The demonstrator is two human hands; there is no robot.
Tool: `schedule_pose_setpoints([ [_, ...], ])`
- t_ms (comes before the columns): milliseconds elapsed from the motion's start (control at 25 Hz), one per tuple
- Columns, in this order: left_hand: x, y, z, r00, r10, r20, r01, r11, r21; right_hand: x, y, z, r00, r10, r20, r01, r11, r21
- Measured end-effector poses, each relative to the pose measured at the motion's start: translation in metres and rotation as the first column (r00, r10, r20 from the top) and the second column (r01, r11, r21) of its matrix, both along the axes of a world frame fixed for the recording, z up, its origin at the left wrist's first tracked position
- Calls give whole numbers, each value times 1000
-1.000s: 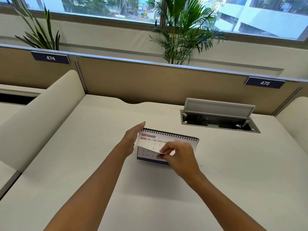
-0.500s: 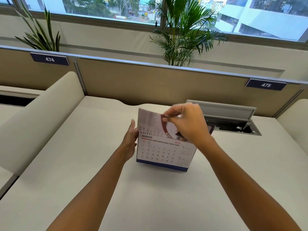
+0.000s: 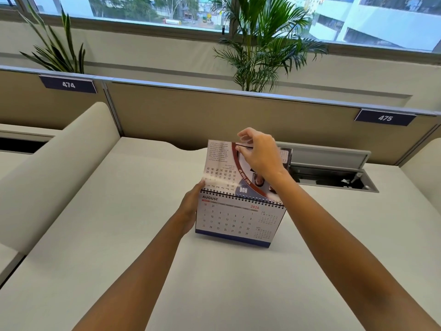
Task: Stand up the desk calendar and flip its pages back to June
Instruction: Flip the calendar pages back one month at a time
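Note:
The desk calendar [image 3: 236, 220] stands upright on the white desk [image 3: 214, 283], spiral binding on top, its front page reading AUGUST 2026. A flipped page [image 3: 220, 163] is raised above the binding, its printed back upside down toward me. My right hand [image 3: 259, 152] pinches that page's top edge between thumb and fingers. My left hand [image 3: 191, 206] rests against the calendar's left side and steadies it; its fingers are partly hidden behind the calendar.
An open cable box with a raised grey lid [image 3: 331, 170] is set into the desk behind the calendar on the right. A tan partition [image 3: 214, 111] with labels 474 and 475 runs along the back. A cream divider [image 3: 55, 168] borders the left.
The right hand lifted the SEPTEMBER page up over the spiral, uncovering AUGUST. It now holds the page higher and more upright. The left hand stayed at the calendar's left side.

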State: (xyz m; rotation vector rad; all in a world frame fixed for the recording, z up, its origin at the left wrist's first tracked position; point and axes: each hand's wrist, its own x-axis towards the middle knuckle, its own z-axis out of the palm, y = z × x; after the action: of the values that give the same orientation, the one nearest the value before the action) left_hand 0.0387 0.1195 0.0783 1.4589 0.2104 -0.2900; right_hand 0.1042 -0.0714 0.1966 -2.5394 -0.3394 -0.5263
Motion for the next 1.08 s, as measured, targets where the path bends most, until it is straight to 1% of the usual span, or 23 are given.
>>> schedule_pose_setpoints([
  [120, -1, -1, -3, 1000, 17, -18, -17, 1000, -21, -11, -1, -20, 995, -19, 101, 18, 1000, 11],
  [200, -2, -1, -4, 997, 73, -34, -74, 997, -33, -28, 1, -38, 973, 27, 228, -30, 999, 11],
  [240, -2, -1, -4, 995, 91, -30, -92, 995, -36, -39, 2, -50, 948, 63, 312, -60, 998, -20],
  [320, -2, 2, -4, 995, 97, 1, -96, 993, -62, -60, 5, -80, 876, 180, 448, -129, 981, -142],
  [400, -1, 4, -5, 994, 95, 45, -91, 992, -81, -81, 8, -119, 812, 315, 491, -184, 937, -297],
  [480, -3, 3, -4, 994, 82, 76, -77, 995, -66, -97, 7, -160, 798, 407, 444, -208, 878, -431],
  [560, -7, -1, -2, 994, 77, 76, -74, 997, -36, -105, 5, -193, 822, 462, 332, -222, 798, -561],
  [640, -10, -4, 0, 995, 79, 64, -78, 997, -17, -105, 2, -211, 853, 474, 219, -230, 717, -658],
  [680, -10, -5, 0, 995, 78, 62, -78, 997, -9, -103, 1, -214, 866, 466, 185, -230, 696, -680],
  [760, -9, -4, 0, 995, 74, 61, -75, 997, 12, -98, 2, -214, 872, 460, 166, -227, 682, -696],
  [880, -8, 0, -1, 997, 52, 60, -55, 997, 58, -97, 5, -209, 840, 503, 204, -245, 687, -684],
  [1080, -2, 5, -3, 998, 28, 48, -33, 994, 104, -109, 10, -187, 783, 588, 204, -350, 687, -637],
])
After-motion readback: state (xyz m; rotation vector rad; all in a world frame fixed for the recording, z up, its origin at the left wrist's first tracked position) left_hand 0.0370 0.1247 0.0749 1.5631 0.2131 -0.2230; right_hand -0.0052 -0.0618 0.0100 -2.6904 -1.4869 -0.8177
